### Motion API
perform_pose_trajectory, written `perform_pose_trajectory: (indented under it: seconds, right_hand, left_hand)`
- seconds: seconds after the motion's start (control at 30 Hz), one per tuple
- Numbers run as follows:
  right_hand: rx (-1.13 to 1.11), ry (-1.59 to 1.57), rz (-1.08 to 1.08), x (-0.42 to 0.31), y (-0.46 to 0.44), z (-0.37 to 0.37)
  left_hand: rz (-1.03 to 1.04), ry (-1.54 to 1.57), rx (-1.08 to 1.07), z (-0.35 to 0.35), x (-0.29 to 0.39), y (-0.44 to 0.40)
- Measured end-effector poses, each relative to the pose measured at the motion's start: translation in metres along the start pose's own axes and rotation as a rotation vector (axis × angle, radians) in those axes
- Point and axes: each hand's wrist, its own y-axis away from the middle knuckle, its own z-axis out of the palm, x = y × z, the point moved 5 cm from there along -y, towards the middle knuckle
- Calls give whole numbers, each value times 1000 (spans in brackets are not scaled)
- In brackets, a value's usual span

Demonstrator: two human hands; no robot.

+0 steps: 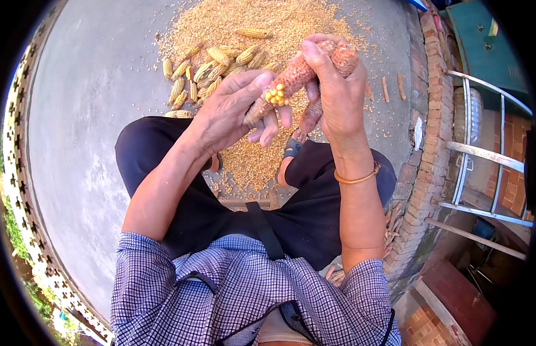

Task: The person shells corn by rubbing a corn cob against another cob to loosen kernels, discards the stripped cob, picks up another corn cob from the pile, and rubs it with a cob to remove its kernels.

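A nearly stripped corn cob (295, 76) slants between my hands, with a small patch of yellow kernels (276, 95) left near its lower end. My left hand (236, 106) grips that end, thumb along the top and fingers curled beneath. In my right hand (340, 86) is a second, bare reddish cob (344, 57), pressed against the first one's upper end. Its lower part (310, 118) shows below my palm. Beyond my hands lies a heap of unshelled corn ears (219, 55) on a broad spread of loose kernels (268, 14).
Loose kernels also cover the ground between my feet (245, 167). Several bare cobs (385, 89) lie on the concrete (78, 144) to the right. A low brick edge (432, 132) runs along that side, with a metal ladder-like frame (481, 151) beyond it.
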Motion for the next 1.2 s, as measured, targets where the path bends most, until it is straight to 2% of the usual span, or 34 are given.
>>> perform_pose_trajectory:
  seconds: [0.13, 0.23, 0.27, 0.37, 0.4, 0.5, 0.6, 0.7, 0.8, 0.9, 1.1, 1.2]
  right_hand:
    - [3, 1, 51, 4, -2, -2]
    - [34, 79, 94, 11, -1, -4]
    - [54, 102, 113, 11, -1, -2]
    - [86, 176, 137, 11, -1, -1]
    - [92, 200, 140, 12, -2, -1]
    - [96, 182, 28, 12, -2, 4]
    - [134, 180, -50, 11, 2, 5]
    - [154, 280, -137, 11, 4, 5]
    - [131, 152, -54, 12, 2, 2]
    - [155, 98, 96, 13, 3, -3]
    - [203, 42, 82, 23, 1, -9]
    - [231, 28, 76, 20, 2, -5]
  left_hand:
    - [13, -57, 67, 6, 2, -1]
    - [158, -405, 110, 3, 4, -3]
    - [133, -570, 140, 5, 4, -1]
    - [58, -562, 146, 0, -2, 0]
    - [96, -584, 152, 1, -1, 0]
    - [39, -437, 238, 0, -5, 1]
    - [-33, -68, 227, 6, -10, 0]
    - [-59, 13, 296, 5, -18, -4]
    - [-141, 62, 183, 5, -16, -3]
    - [-96, 70, 135, 15, -9, -3]
    - [73, -155, 116, 9, -12, -1]
    - [-6, -30, 145, 3, -14, 2]
